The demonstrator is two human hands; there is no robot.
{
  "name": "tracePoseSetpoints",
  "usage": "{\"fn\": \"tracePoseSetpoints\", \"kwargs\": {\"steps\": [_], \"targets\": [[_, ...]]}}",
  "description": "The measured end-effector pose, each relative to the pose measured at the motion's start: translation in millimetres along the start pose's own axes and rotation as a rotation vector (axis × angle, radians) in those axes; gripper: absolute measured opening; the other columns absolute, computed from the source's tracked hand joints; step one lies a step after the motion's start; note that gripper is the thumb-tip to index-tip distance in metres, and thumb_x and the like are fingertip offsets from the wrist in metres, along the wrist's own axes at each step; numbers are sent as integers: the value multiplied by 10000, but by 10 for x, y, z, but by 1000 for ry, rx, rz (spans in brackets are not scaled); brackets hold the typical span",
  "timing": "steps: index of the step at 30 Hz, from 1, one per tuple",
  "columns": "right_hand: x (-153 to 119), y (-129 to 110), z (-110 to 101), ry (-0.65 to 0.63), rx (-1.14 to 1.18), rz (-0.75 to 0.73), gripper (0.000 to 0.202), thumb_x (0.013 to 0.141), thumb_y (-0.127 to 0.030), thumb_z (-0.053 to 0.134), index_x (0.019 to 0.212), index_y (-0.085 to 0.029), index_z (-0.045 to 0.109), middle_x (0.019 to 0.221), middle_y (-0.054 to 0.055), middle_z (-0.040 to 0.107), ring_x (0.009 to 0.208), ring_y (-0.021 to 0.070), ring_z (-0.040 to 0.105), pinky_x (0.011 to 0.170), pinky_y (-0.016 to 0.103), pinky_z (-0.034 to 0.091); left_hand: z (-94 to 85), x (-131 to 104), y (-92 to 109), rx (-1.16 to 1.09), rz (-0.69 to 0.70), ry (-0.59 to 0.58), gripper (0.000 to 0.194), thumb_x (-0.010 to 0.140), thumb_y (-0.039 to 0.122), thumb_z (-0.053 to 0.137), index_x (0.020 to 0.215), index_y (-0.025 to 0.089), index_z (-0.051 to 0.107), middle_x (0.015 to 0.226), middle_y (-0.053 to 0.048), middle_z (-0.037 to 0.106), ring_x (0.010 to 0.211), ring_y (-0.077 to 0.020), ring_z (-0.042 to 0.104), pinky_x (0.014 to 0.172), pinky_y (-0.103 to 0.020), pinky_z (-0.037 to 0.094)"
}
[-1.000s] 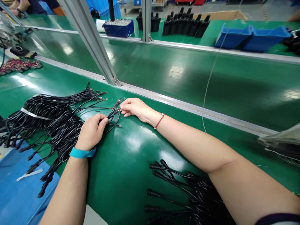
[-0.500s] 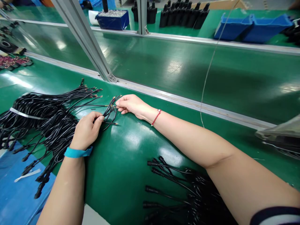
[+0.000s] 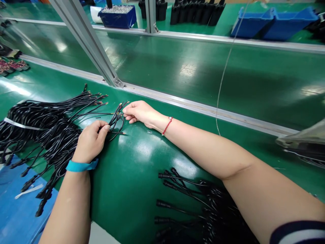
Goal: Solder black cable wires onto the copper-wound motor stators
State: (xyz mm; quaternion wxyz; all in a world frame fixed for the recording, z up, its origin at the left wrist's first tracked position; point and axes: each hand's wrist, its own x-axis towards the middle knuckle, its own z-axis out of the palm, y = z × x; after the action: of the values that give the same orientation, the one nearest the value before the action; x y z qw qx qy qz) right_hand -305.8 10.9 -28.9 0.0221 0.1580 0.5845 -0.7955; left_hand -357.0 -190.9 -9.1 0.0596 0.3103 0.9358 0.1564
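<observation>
My left hand (image 3: 92,140), with a teal band at the wrist, is closed on several black cables (image 3: 115,120) near their stripped ends. Just to the right, my right hand (image 3: 137,113) has thumb and forefinger pinched at the tips of these cables; what lies between the fingertips is too small to make out. A large bundle of black cables (image 3: 45,117) with a white tie lies left of my left hand, its copper ends pointing right and its connectors towards the front.
More black cables with connectors (image 3: 182,213) lie beneath my right forearm. A metal post (image 3: 86,40) and rail (image 3: 172,101) stand behind my hands. Farther back are a blue box of small parts (image 3: 118,17), black parts (image 3: 196,13) and blue bins (image 3: 274,23).
The whole view has shifted slightly, so most things sit a little farther left and up. Both hands keep nearly the same pose at the cable ends.
</observation>
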Motion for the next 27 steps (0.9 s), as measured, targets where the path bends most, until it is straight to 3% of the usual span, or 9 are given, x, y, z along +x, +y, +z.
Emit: {"fn": "tracePoseSetpoints", "kwargs": {"steps": [9,14,20,24,27], "targets": [[-63,-6,80,-13,-33,10,238,879,-151,604,644,-139,569,616,-24,583,523,36,516,454,129,433,-9,0,29,-18,-10,1,257,888,392,410,910,187,564,863,-48,652,811,-213,575,759,-312,411],[-94,-23,72,-83,-213,-123,140,858,-82,579,728,-131,600,639,-39,568,564,48,521,481,158,403,-6,8,12,-42,-6,-2,253,889,398,398,908,196,551,866,-41,642,817,-202,563,772,-305,399],[26,-1,-70,-152,-516,-427,77,827,-88,617,763,-116,649,763,-22,648,717,70,566,720,233,435,8,8,-21,-36,-5,15,296,869,444,386,893,203,557,829,-39,618,784,-213,557,748,-313,388],[81,13,-139,-247,-625,-541,165,856,-59,549,848,-124,700,896,5,712,832,96,610,816,267,434,7,3,-34,-38,13,14,295,876,441,378,892,202,550,847,-43,617,804,-214,554,758,-313,387],[69,17,-139,-245,-708,-590,216,848,-17,524,905,-117,707,945,29,719,848,104,618,823,269,441,5,3,-31,-26,12,-7,300,885,440,372,897,200,551,832,-39,610,774,-205,542,732,-305,380]]}}
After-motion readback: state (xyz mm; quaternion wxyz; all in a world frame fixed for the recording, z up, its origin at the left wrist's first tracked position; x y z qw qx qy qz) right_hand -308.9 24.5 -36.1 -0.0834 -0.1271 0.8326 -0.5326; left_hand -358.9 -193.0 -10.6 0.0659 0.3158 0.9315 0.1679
